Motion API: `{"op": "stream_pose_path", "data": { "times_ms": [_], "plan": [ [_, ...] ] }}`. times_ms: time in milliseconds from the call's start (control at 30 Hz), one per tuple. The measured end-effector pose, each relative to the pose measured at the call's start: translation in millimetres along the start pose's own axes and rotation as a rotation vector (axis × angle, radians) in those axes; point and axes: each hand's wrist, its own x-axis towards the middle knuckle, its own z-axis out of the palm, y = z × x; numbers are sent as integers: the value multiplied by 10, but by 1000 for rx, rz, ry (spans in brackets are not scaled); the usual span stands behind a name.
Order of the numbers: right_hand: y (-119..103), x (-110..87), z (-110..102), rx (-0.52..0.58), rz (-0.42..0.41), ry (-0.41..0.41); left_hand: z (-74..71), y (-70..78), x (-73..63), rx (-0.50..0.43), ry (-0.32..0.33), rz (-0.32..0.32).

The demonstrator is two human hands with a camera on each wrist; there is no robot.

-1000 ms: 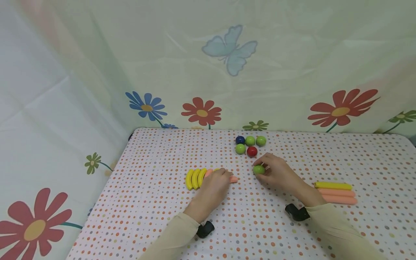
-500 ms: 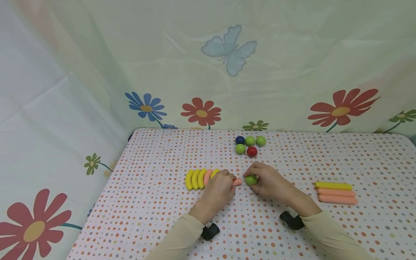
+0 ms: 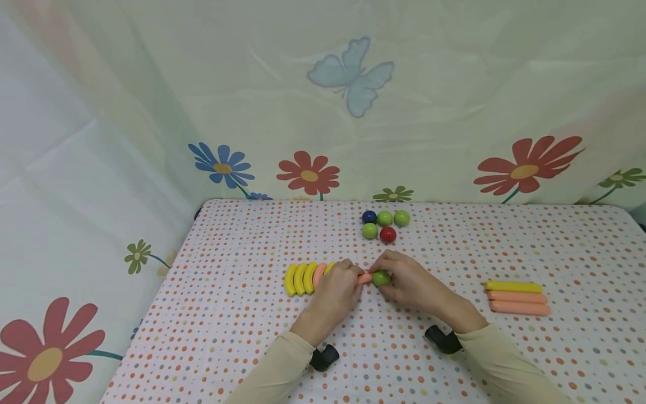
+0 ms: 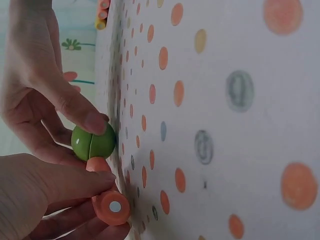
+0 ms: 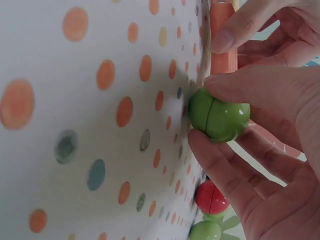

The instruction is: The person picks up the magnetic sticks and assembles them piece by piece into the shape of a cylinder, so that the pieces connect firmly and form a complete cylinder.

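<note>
In the head view my left hand (image 3: 333, 294) pinches an orange curved piece (image 3: 364, 278) just right of a row of yellow curved pieces (image 3: 300, 279). One orange curved piece (image 3: 318, 275) lies within that row, whose right end my left hand hides. Thumb and fingers of my right hand (image 3: 416, 286) grip a glossy green ball (image 3: 381, 279) with a seam line. The left wrist view has this green ball (image 4: 93, 142) touching the far end of the orange piece (image 4: 111, 207), which bears a white dot on its near end.
Farther back on the dotted tablecloth (image 3: 242, 336) sit a blue ball (image 3: 369, 217), a red ball (image 3: 388, 234) and 3 green balls (image 3: 401, 218). To the right lie a yellow rod (image 3: 513, 287) and two orange rods (image 3: 518, 307). Printed curtains stand behind and left.
My right hand has brought the green ball left and toward me, up against the orange piece. My left hand has shifted slightly right, then held about still, keeping its grip.
</note>
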Motion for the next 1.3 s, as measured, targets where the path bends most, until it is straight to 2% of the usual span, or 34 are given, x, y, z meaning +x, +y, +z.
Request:
{"op": "stream_pose_path", "data": {
  "times_ms": [300, 533, 767, 933, 1067, 1300],
  "plan": [
    [29, -18, 25, -16, 4, 5, 15, 14, 12, -6, -25, -1],
    [63, -113, -15, -38, 37, 27, 12, 0, 73, -13, 3, 22],
    [148, -293, -113, -55, 113, 60, -17, -118, 354, 71, 52, 62],
    [213, -418, -158, -51, 164, 55, 15, -210, 625, 135, 28, 101],
    [256, -489, -178, -67, 171, 60, 50, -232, 797, 208, -5, 125],
    [266, -572, -223, -95, 204, 76, 93, -189, 912, 312, -73, 136]
  ]
}}
